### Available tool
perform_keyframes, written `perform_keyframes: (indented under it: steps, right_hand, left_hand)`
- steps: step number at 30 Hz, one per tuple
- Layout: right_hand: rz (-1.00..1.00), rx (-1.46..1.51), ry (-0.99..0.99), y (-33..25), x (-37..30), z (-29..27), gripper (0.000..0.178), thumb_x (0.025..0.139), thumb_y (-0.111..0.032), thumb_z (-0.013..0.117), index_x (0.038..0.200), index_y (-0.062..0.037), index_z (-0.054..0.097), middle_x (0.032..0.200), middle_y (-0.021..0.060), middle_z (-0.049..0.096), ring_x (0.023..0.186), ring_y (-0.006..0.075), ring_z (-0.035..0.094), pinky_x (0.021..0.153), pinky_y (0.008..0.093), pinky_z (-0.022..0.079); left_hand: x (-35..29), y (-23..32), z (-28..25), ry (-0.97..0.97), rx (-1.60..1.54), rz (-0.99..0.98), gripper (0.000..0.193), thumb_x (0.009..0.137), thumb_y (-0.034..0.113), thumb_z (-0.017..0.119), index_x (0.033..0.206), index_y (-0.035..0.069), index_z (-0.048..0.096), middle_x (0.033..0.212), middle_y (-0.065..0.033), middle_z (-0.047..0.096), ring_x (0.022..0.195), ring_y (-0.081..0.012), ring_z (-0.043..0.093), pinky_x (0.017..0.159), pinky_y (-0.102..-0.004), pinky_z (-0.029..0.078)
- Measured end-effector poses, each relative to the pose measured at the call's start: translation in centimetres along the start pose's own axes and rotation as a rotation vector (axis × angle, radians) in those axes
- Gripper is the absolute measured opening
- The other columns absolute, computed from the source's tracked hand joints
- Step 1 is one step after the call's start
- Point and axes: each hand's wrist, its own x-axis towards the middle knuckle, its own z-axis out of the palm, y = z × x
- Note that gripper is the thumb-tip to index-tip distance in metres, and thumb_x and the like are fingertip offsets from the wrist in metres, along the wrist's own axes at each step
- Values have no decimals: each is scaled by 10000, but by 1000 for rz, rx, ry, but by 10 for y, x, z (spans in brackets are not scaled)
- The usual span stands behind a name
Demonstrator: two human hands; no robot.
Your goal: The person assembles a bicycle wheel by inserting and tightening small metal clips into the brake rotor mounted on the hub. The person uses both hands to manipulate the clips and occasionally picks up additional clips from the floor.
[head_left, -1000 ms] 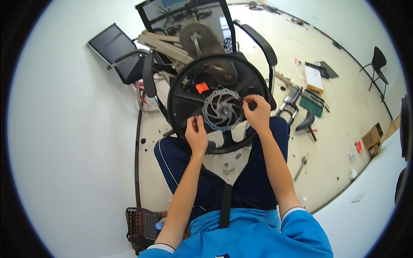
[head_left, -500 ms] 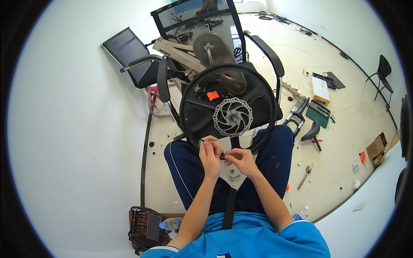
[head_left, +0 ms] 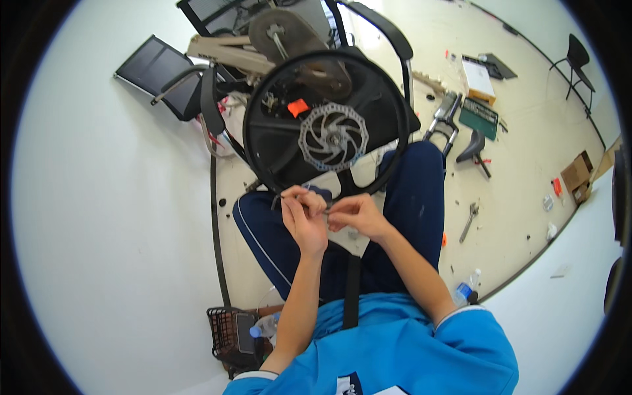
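A black bicycle wheel (head_left: 399,89) with a few broad spokes lies tilted before me, a silver brake disc (head_left: 307,138) at its hub. At its near rim my left hand (head_left: 305,220) is closed, fingers pinched around a thin dark strip whose kind I cannot make out. One end of the strip pokes out left of the fingers. My right hand (head_left: 361,217) pinches the strip's other end, close beside the left fingertips. Behind the wheel are a black office chair (head_left: 388,122) and a beige bicycle frame (head_left: 227,52).
An orange piece (head_left: 297,107) shows through the wheel. To the right on the floor lie a bicycle fork (head_left: 445,118), a saddle (head_left: 471,147), a green tool case (head_left: 479,118), an adjustable wrench (head_left: 469,222) and a bottle (head_left: 467,287). A black basket (head_left: 222,332) stands at lower left.
The view has shifted, so wheel, chair and frame sit higher and further left. Both hands still pinch the dark strip, now with a slightly wider gap between them and below the rim.
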Motion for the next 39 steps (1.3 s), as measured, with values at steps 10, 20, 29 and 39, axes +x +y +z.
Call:
perform_keyframes:
  steps: [10, 20, 29, 39]
  right_hand:
    - [119, 644, -24, 36, -5, -8, 195, 951, -140, 711, 1040, 32, 693, 897, 130, 737, 757, 169, 723, 710, 289, 610]
    - [-97, -209, 9, -13, -19, -2, 121, 902, -7, 719, 991, 63, 676, 884, 142, 756, 874, 183, 748, 781, 283, 600]
    - [-263, -865, -48, -34, -11, 2, 135, 919, -114, 702, 982, -2, 661, 825, 179, 718, 740, 332, 718, 640, 361, 540]
    - [-468, -1298, -200, -72, 15, -20, 180, 792, -68, 706, 961, -43, 649, 751, 182, 667, 693, 400, 646, 636, 465, 515]
  left_hand:
    - [-12, -7, 0, -83, 138, 98, 318, 1125, 305, 321, 1022, 44, 470, 737, -68, 492, 651, -143, 414, 632, -295, 371]
    - [-22, 29, -21, -178, 717, -57, 310, 1115, 183, 349, 1018, -38, 543, 996, -166, 656, 871, -202, 666, 825, -326, 557]
    - [-17, 43, 3, -369, 990, 130, 69, 954, -23, 614, 937, -68, 663, 931, -135, 696, 811, -233, 683, 697, -281, 524]
    - [8, 36, 26, -497, 1059, 108, 119, 936, 32, 637, 1034, -20, 679, 968, -152, 678, 855, -330, 678, 741, -370, 550]
